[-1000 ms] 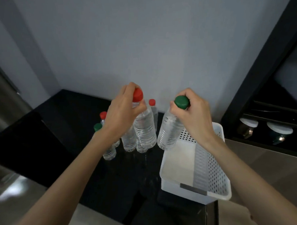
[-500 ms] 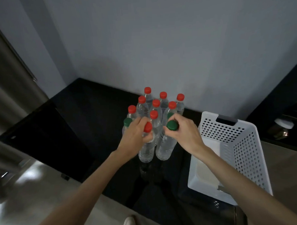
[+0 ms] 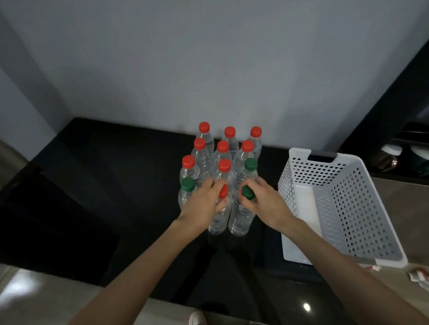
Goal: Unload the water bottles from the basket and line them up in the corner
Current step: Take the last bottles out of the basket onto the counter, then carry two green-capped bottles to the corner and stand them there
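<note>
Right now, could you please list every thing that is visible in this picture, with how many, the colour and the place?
Red-capped bottles: nine, clear, upright in rows on the black surface by the wall; the nearest is under the left hand.
Green-capped bottles: three, clear, at the near side of the group; one is under the right hand.
Basket: one, white, perforated, right of the bottles, no bottles inside.
Black surface: one, under the bottles.
Small packets: a few, red and white, on the floor at lower right.
Left hand: on a red cap.
Right hand: on a green cap.
</note>
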The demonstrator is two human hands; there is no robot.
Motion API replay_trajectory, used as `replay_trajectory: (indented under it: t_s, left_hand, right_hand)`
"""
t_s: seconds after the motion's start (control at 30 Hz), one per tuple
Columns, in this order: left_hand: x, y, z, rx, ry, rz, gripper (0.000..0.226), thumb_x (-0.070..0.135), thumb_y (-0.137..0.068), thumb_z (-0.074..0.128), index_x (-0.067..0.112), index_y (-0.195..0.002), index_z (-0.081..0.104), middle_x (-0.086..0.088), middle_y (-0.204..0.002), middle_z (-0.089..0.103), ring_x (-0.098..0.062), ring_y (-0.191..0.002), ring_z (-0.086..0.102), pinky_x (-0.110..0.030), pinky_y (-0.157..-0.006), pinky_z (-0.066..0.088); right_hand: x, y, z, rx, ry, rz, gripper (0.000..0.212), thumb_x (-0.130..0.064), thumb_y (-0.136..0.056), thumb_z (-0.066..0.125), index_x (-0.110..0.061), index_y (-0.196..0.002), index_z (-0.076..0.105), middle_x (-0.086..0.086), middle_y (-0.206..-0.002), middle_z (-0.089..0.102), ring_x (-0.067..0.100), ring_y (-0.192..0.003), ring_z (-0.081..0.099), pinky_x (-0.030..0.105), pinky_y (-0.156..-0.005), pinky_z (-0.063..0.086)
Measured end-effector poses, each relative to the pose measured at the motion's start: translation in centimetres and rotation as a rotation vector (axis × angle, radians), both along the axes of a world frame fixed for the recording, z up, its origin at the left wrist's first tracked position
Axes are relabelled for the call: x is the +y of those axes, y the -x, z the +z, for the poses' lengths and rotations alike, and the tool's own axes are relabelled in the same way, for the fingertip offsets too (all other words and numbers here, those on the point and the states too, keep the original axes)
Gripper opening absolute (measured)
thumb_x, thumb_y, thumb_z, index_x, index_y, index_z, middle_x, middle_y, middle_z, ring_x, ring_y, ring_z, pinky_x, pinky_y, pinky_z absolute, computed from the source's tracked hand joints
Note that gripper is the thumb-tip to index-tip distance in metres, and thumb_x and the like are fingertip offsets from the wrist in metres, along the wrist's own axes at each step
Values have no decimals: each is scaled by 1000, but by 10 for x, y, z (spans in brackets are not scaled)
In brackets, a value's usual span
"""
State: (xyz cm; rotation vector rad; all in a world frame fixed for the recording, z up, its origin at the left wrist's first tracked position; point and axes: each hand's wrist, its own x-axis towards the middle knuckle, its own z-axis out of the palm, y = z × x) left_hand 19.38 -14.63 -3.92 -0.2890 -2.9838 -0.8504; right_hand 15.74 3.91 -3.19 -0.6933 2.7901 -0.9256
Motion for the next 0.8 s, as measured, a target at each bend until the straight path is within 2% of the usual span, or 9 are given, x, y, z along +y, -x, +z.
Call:
replay_trajectory:
  t_s: [0.07,0.13,0.2,0.3,0.4,0.47,0.6,0.7,0.8]
  left_hand:
    - [-3,-2,0,18,3,-13,46,29,-95,51,25,-138,35,-2,-122,46,-20,-103,55,-39,-87,50]
    - [-7,-9,1,55,34,-12,56,29,-96,50,27,-147,25,-2,-128,44,-19,-108,55,-33,-88,50]
    - [-12,-18,5,93,43,5,60,29,-97,49,28,-150,20,0,-130,44,-16,-107,56,-25,-79,49]
    - [-22,-29,17,174,-50,78,57,28,-95,52,29,-147,27,4,-125,47,-9,-104,54,-27,-74,54]
    - [-33,-26,23,281,-8,172,54,23,-91,59,22,-141,39,-2,-124,45,-13,-108,46,-30,-72,56]
    - [-40,-19,23,242,56,220,57,28,-90,60,22,-142,38,-5,-128,42,-18,-110,42,-31,-77,54]
    - [-47,-10,19,5,85,203,49,34,-93,55,22,-138,42,-5,-130,44,-21,-118,43,-36,-91,48]
    - [-46,-12,15,38,124,195,37,31,-94,54,20,-129,45,-5,-120,44,-18,-105,50,-32,-82,52]
    - [-46,-15,13,31,220,199,33,34,-97,47,22,-126,38,-4,-110,47,-13,-87,53,-28,-67,50]
  right_hand:
    - [-1,-3,-3,36,-89,14,25,-38,-90,53,-21,-107,47,2,-107,47,20,-80,58,45,-70,54]
    - [-1,-8,-5,71,-136,-15,26,-38,-93,49,-23,-114,44,1,-103,45,18,-75,57,43,-66,55]
    - [2,-13,-5,105,-170,-32,29,-39,-94,47,-25,-120,41,-2,-97,41,14,-70,53,39,-64,54]
    - [4,-15,-3,122,-213,-28,31,-42,-95,45,-25,-120,40,-3,-90,42,15,-65,51,37,-59,51]
    - [3,-13,-1,107,-245,-22,28,-43,-95,43,-21,-113,41,1,-88,49,21,-64,56,40,-59,53]
    - [2,-12,-1,104,-252,-13,27,-43,-96,43,-20,-109,41,2,-86,51,22,-64,57,42,-60,53]
    - [3,-11,0,99,-211,31,21,-40,-96,45,-21,-100,38,-1,-73,53,19,-59,54,45,-57,52]
    - [4,-14,0,89,-172,58,20,-37,-95,49,-24,-94,34,-6,-64,49,15,-54,53,41,-53,49]
    - [8,-24,-3,86,-134,115,21,-37,-94,51,-28,-90,32,-9,-63,47,10,-54,51,30,-51,42]
